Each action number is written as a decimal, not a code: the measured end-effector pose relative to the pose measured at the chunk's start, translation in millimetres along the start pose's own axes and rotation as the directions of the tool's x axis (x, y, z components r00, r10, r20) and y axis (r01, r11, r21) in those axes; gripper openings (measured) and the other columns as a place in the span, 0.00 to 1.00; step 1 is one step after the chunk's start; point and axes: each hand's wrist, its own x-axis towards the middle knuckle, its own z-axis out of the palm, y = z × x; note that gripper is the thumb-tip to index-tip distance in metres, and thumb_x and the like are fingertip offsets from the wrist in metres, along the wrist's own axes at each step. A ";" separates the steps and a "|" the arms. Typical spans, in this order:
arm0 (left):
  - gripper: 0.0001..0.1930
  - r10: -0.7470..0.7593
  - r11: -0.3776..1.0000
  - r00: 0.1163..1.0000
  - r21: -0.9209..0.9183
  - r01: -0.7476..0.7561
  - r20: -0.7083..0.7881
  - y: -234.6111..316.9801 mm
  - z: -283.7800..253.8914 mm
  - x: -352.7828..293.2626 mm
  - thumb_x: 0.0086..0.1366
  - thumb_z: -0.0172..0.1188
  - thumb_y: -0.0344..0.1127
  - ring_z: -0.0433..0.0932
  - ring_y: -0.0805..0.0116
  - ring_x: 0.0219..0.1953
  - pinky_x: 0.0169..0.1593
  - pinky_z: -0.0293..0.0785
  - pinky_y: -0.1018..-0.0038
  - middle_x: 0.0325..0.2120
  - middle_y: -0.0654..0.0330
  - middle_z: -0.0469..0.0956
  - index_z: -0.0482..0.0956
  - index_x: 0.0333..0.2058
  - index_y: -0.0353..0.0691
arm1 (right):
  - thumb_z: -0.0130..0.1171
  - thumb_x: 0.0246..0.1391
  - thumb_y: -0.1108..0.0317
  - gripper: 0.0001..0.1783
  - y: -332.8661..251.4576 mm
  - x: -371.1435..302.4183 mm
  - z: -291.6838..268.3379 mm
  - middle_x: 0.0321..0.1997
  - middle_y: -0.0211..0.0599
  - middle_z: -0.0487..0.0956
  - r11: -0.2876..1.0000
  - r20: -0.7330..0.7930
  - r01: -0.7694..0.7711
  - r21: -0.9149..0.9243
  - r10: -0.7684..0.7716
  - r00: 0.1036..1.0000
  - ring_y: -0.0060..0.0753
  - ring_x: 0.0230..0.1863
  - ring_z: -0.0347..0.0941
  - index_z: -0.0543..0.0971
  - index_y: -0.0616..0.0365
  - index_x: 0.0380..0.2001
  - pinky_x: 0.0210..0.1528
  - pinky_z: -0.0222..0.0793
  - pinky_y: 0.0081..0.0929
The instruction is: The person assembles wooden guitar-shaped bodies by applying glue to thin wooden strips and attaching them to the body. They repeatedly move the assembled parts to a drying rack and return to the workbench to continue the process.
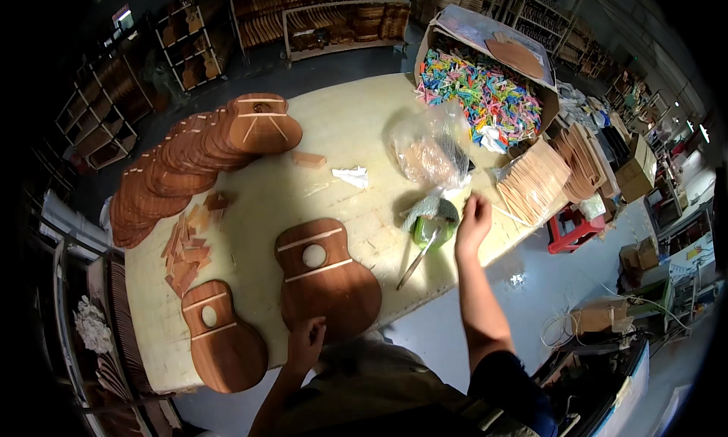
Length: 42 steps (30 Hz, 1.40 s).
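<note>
A brown guitar-shaped wooden plate [326, 285] with a round hole and two pale cross strips lies in front of me. My left hand [306, 341] is at its near edge, fingers curled together; whatever they hold is too small to make out. Out to the right, my right hand [475, 219] is closed, fingertips pinched, beside a green container [434, 231]. Anything in that pinch is hidden. A brush [417, 263] leans in the container, its handle toward me. A second, smaller-looking plate [225, 346] with similar strips lies at the left near edge.
Many more plates [262, 126] fan out in a stack at the far left, near loose wood blocks [183, 255]. A box of coloured clips [485, 88], a clear plastic bag [431, 153] and bagged thin wood strips [535, 181] occupy the right. A red stool [569, 232] stands beyond the table.
</note>
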 end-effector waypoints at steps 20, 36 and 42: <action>0.10 -0.164 0.985 0.983 0.040 0.167 -0.081 -7.2 26.0 8.9 0.62 0.58 0.37 0.80 0.55 0.36 0.40 0.75 0.66 0.33 0.52 0.80 0.79 0.41 0.42 | 0.42 0.59 0.46 0.34 125.6 138.3 167.6 0.69 0.32 0.59 0.388 0.702 0.595 -0.704 0.512 0.496 0.30 0.71 0.49 0.60 0.49 0.65 0.71 0.41 0.33; 0.11 -0.199 0.979 0.978 -0.057 0.196 -0.060 -7.1 21.0 15.7 0.62 0.57 0.37 0.80 0.54 0.36 0.40 0.75 0.64 0.34 0.51 0.80 0.80 0.42 0.43 | 0.54 0.57 0.54 0.21 186.5 277.1 118.2 0.36 0.49 0.81 0.879 0.088 0.015 -0.477 0.031 0.996 0.46 0.35 0.78 0.80 0.64 0.35 0.38 0.73 0.38; 0.09 -0.095 0.994 0.992 -0.062 0.090 -0.086 -12.7 14.6 -4.3 0.62 0.57 0.33 0.79 0.57 0.33 0.38 0.75 0.67 0.32 0.53 0.80 0.79 0.41 0.42 | 0.48 0.64 0.58 0.19 -56.3 78.3 97.6 0.27 0.41 0.73 0.960 -0.178 0.206 0.188 -0.173 0.969 0.35 0.29 0.70 0.68 0.67 0.31 0.36 0.69 0.36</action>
